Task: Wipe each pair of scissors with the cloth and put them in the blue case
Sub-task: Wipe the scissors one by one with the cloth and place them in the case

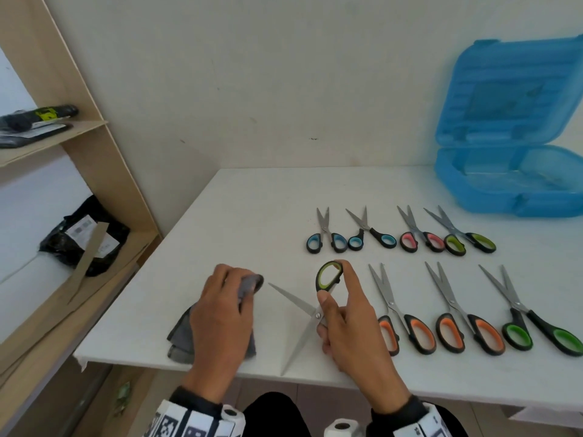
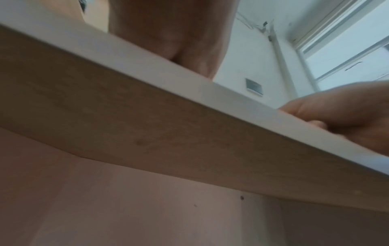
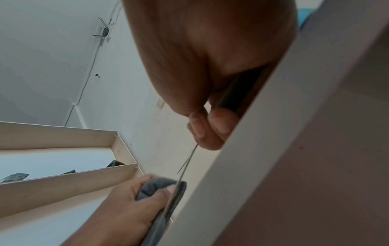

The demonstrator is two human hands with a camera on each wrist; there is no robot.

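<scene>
My right hand grips a pair of green-handled scissors by its handles, blades spread wide, one pointing left and one down toward the table's front edge. My left hand holds a bunched grey cloth just left of the upper blade tip, apart from it. In the right wrist view the cloth shows bunched in the left hand, beside the thin blades. The open blue case stands at the table's back right. The left wrist view shows only the table's edge from below.
Two rows of scissors lie on the white table: blue, pink and green-handled pairs behind, orange and green pairs in front. A wooden shelf with black packages stands left.
</scene>
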